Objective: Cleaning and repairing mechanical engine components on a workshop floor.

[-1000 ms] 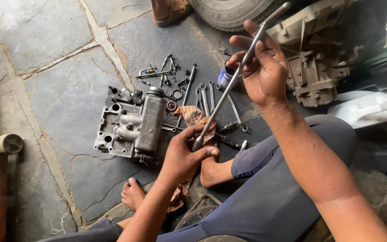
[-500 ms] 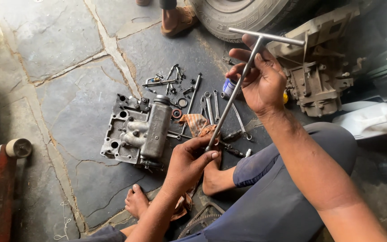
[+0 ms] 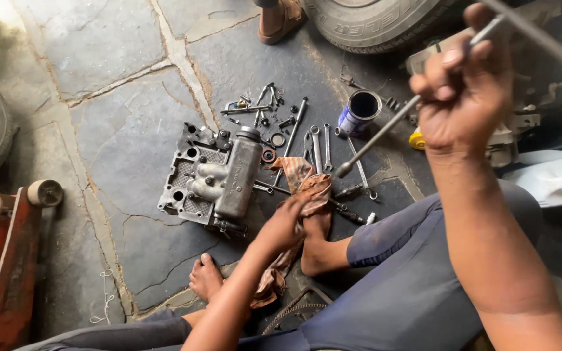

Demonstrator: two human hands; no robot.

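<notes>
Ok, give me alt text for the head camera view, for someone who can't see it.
A seated person's right hand lifts a long T-handle wrench while the left hand grips an orange rag, beside a grey metal engine part, scattered spanners and a small tin on stone floor.

Cracked grey stone slabs (image 3: 99, 58) make the floor, in daylight. Above them lies a tyre (image 3: 372, 23); left, a red jack (image 3: 1, 260) (rusty).
</notes>
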